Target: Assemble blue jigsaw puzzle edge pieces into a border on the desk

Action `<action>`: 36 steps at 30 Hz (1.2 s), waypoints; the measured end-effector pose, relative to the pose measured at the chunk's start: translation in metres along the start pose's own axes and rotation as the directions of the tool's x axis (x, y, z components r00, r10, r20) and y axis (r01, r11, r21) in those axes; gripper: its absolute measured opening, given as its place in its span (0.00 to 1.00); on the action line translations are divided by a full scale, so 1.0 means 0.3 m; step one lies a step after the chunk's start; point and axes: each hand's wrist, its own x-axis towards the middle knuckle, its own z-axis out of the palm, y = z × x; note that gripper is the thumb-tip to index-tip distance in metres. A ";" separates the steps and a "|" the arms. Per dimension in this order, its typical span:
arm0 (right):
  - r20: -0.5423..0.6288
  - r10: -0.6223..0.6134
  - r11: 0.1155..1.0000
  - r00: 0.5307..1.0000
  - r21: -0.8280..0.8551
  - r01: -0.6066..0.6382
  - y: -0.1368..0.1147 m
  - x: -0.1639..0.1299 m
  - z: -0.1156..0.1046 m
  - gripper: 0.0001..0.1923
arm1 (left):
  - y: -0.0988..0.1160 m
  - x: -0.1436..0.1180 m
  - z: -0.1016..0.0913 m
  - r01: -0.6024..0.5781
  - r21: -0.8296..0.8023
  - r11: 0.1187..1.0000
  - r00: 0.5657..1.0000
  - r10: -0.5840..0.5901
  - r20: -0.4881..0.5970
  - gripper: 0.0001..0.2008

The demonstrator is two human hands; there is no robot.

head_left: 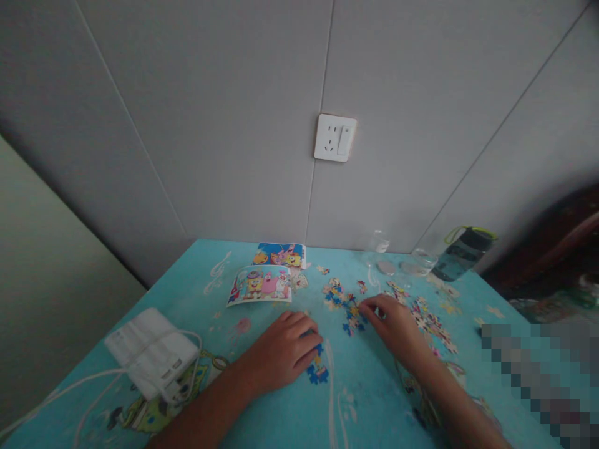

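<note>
Head view: step in hand looks like picking through loose jigsaw pieces (423,318). Left hand (291,347) curls over blue cluster (319,374), group farthest from table's (365,393) far edge. Right hand (392,317) narrow, fingertips pinched at middle pile (335,299); can't tell if either holds piece. Next move probably calls for light pinch, single piece. Counts: three main groups, third spread (437,333) toward right edge, pieces too many to count; two picture cards (267,285) toward far edge; one white box (152,349), left edge; one bottle (461,255), far right corner.

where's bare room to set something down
Free: tabletop between the nearer blue puzzle pieces and right forearm; left of the picture card, beyond the white cabled box. Crowded: loose pieces around the right hand, towards the water bottle.
</note>
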 end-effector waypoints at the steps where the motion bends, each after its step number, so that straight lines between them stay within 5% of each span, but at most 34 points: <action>1: 0.012 0.030 0.999 0.999 -0.021 -0.030 0.033 0.004 -0.019 0.12 | 0.002 -0.001 0.002 -0.007 -0.001 1.000 1.000 0.007 0.012 0.09; 4: 0.082 0.066 0.997 0.994 -0.050 -0.062 0.083 0.001 -0.041 0.12 | 0.004 -0.002 0.010 -0.025 -0.001 1.000 0.999 0.025 0.027 0.10; 9: 0.215 -0.005 0.999 0.977 -0.038 0.013 0.046 -0.023 -0.008 0.12 | 0.011 -0.003 0.018 -0.041 0.023 0.999 0.999 0.041 0.024 0.11; 26: 0.112 -0.120 0.989 0.986 0.095 0.110 -0.015 -0.045 0.045 0.04 | 0.023 -0.001 0.019 -0.020 0.025 0.999 0.999 0.021 -0.027 0.11; 31: 0.187 -0.286 0.958 0.940 0.034 0.284 -0.050 -0.062 0.063 0.10 | 0.026 0.005 0.014 0.035 0.023 0.999 0.999 -0.034 -0.027 0.10; 36: 0.224 -0.239 0.967 0.945 -0.029 0.252 -0.022 -0.059 0.039 0.09 | 0.027 0.004 0.018 -0.019 0.016 1.000 0.998 0.020 -0.063 0.13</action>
